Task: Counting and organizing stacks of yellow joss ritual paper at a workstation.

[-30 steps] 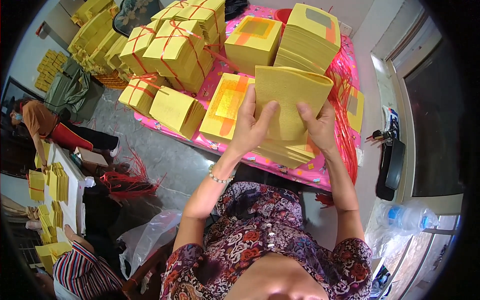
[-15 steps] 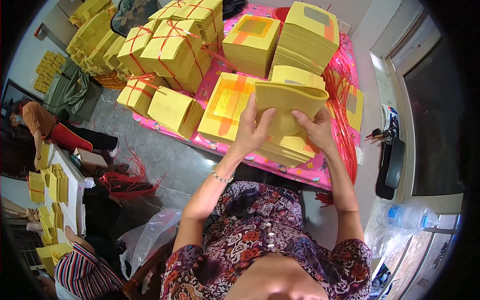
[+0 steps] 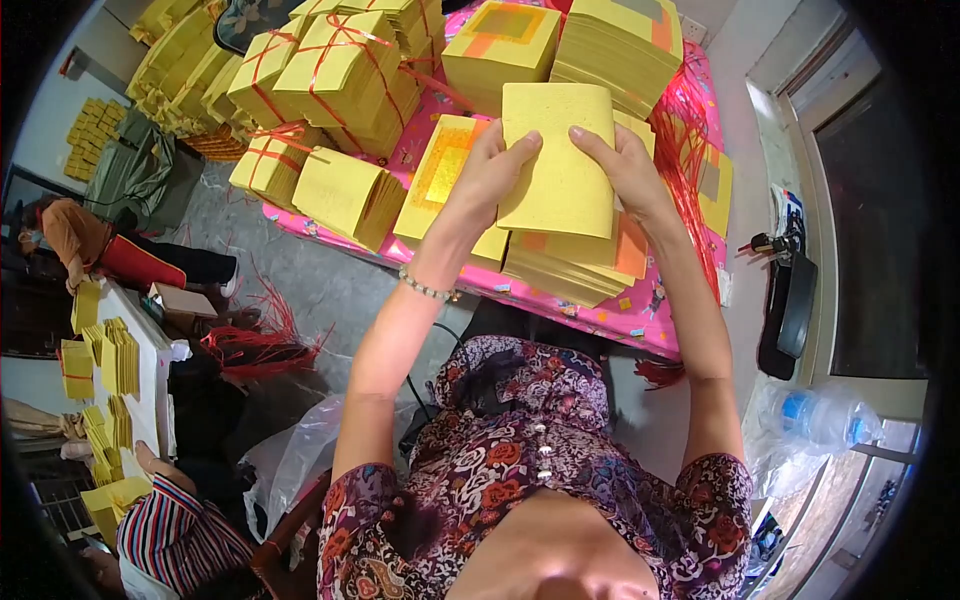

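Between my two hands is a folded stack of yellow paper (image 3: pixel 556 185), its plain face turned up toward me. My left hand (image 3: pixel 495 170) grips its left edge, thumb on top; my right hand (image 3: pixel 622 172) grips the right edge the same way. Fingers behind the paper are hidden. Beneath it lies a thick pile of yellow sheets (image 3: pixel 575 275) with orange patches. Just left of that stands another stack printed with a gold and orange square (image 3: pixel 440 180). A folded yellow bundle (image 3: pixel 340 195) rests farther left.
Bundles tied with red ribbon (image 3: pixel 335 75) fill the back left of the pink patterned table cover (image 3: pixel 470 285). Loose red strips (image 3: pixel 685 150) hang along its right side. A plastic bottle (image 3: pixel 815 418) lies at right. Two other people work at a white table (image 3: pixel 150 370) at left.
The yellow stack in my hands has tipped: its curled fold edge faced me before, and now its flat face shows. Both hands still hold its sides.
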A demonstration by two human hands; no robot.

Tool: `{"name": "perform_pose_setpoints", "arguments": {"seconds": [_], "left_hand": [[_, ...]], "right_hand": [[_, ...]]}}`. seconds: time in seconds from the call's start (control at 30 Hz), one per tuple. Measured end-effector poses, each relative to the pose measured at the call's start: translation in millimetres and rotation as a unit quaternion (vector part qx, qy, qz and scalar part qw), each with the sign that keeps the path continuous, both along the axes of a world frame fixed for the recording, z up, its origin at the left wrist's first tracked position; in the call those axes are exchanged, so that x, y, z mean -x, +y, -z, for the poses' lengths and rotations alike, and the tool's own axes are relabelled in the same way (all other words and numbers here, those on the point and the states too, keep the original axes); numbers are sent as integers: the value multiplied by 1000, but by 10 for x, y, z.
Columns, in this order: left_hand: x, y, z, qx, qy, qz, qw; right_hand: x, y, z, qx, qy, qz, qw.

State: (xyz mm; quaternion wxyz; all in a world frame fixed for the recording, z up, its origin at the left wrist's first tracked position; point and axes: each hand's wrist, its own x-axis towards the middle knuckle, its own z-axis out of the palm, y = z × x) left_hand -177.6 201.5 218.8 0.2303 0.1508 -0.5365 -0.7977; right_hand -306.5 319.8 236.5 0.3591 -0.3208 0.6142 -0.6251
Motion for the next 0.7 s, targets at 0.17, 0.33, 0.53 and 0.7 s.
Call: {"name": "perform_pose_setpoints", "arguments": {"seconds": [0.17,0.33,0.53,0.7], "left_hand": [[1,-6,44,-5,-15,-1,1000],[0,-11,40,-18,-32,-3,999],[-7,-12,20,5,-52,-9,999],[-3,-22,81,-6,-38,-9,999]], "right_hand": [[11,-12,58,-5,-19,-1,1000],[0,-13,58,-8,-20,-1,1000],[6,-21,73,-2,-12,2,1000],[-41,-6,67,-5,-10,12,1000]]}}
